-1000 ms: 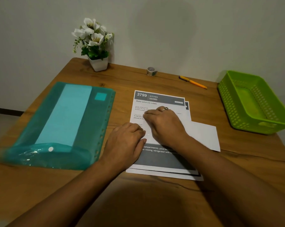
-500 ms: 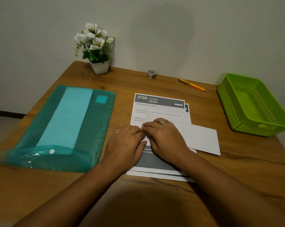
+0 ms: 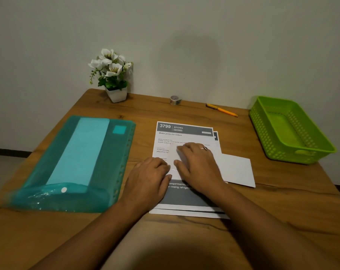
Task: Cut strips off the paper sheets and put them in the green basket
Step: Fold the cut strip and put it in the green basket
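Note:
A stack of printed paper sheets (image 3: 184, 131) lies at the middle of the wooden table (image 3: 282, 211). A white flap of the top sheet (image 3: 237, 168) sticks out to the right, blank side up. My left hand (image 3: 147, 182) rests on the stack's left part, knuckles up and fingers bent down onto the paper. Beside it, my right hand (image 3: 198, 164) presses flat on the sheet with its fingers stretched toward the far side. The green basket (image 3: 262, 121) stands at the right edge of the table with nothing visible inside.
A teal plastic folder (image 3: 77, 162) lies to the left of the sheets. Along the wall stand a white pot of flowers (image 3: 114, 78), a small tape roll (image 3: 175, 99) and an orange cutter or pen (image 3: 221, 110).
My right hand slid away from me along the sheet, its fingers now further up the page. My left hand stayed in place on the paper.

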